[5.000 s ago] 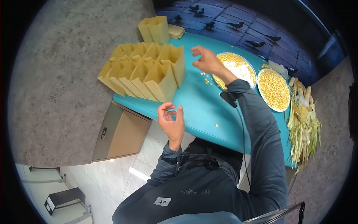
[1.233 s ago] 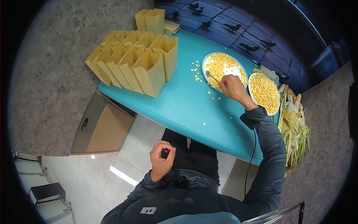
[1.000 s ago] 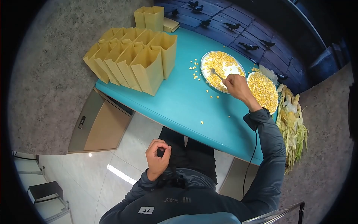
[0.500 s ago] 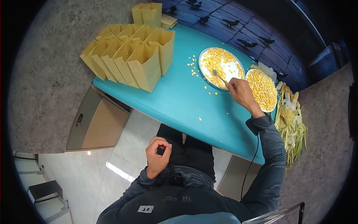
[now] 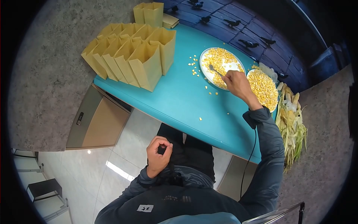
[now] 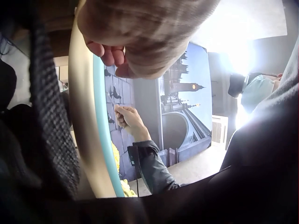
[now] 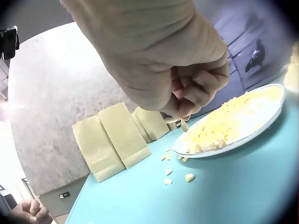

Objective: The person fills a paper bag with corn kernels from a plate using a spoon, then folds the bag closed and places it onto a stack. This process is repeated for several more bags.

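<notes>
In the head view my right hand (image 5: 238, 85) grips a small metal spoon (image 5: 212, 67) by its handle, thumb side towards the bowl. The spoon's bowl is over the corn kernels (image 5: 219, 56) on a white plate (image 5: 232, 67), whose middle is partly bare. From the right wrist view, the curled fingers hide most of the handle, and only the spoon's tip (image 7: 184, 126) shows below them. My left hand (image 5: 158, 156) is held before my lap, off the table, its fingers loosely curled towards the thumb with nothing in them.
Open paper bags (image 5: 149, 63) stand in rows at the table's left, with more bags (image 5: 149, 15) and flat folded ones (image 5: 170, 21) behind. A second heap of kernels (image 5: 263, 89) and corn husks (image 5: 292, 130) lie right. Loose kernels (image 5: 194, 69) dot the table (image 5: 167, 100).
Five seconds ago the right hand was by the bags, without the spoon. It now holds the spoon over the plate, shifting slightly there. The left hand has dropped from the bags to the lap.
</notes>
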`<state>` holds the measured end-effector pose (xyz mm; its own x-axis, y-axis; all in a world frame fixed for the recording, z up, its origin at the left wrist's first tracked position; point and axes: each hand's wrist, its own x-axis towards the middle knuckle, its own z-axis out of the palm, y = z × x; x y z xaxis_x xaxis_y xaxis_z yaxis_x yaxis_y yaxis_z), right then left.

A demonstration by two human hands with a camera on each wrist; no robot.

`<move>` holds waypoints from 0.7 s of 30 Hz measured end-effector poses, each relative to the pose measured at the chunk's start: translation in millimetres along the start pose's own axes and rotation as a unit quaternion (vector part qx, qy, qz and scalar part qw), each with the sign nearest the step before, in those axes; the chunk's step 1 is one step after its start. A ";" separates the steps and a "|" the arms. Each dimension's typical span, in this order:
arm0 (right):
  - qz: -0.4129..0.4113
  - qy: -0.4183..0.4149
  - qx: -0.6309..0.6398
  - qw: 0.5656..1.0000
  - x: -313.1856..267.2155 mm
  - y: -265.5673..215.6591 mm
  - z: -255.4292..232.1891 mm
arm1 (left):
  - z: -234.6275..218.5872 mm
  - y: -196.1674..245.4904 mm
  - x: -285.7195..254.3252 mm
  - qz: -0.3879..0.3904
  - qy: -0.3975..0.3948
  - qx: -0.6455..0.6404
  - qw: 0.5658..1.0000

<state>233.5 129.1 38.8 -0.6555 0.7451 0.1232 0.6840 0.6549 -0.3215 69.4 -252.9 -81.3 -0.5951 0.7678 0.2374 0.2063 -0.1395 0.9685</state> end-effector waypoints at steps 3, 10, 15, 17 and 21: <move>0.007 -0.007 -0.033 0.999 17.5 -9.9 18.1 | 2.5 4.7 -0.6 0.005 -0.014 0.003 1.000; 0.059 -0.013 -0.083 0.995 36.2 -1.8 8.4 | -9.8 -4.5 -0.7 -0.011 0.027 0.005 1.000; 0.043 -0.009 -0.039 0.998 49.4 -22.1 21.5 | -2.9 -0.2 1.8 -0.003 -0.004 0.004 1.000; 0.043 -0.011 -0.036 0.998 53.4 -20.4 30.9 | -0.4 5.6 2.3 0.004 -0.019 0.005 1.000; 0.096 -0.008 -0.101 0.990 52.8 -11.4 25.7 | -6.6 2.9 -0.3 0.008 -0.009 0.007 1.000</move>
<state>182.9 157.7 24.8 -0.5116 0.8570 0.0623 0.8453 0.5150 -0.1422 65.1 -257.7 -78.1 -0.5773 0.7771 0.2507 0.2256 -0.1433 0.9636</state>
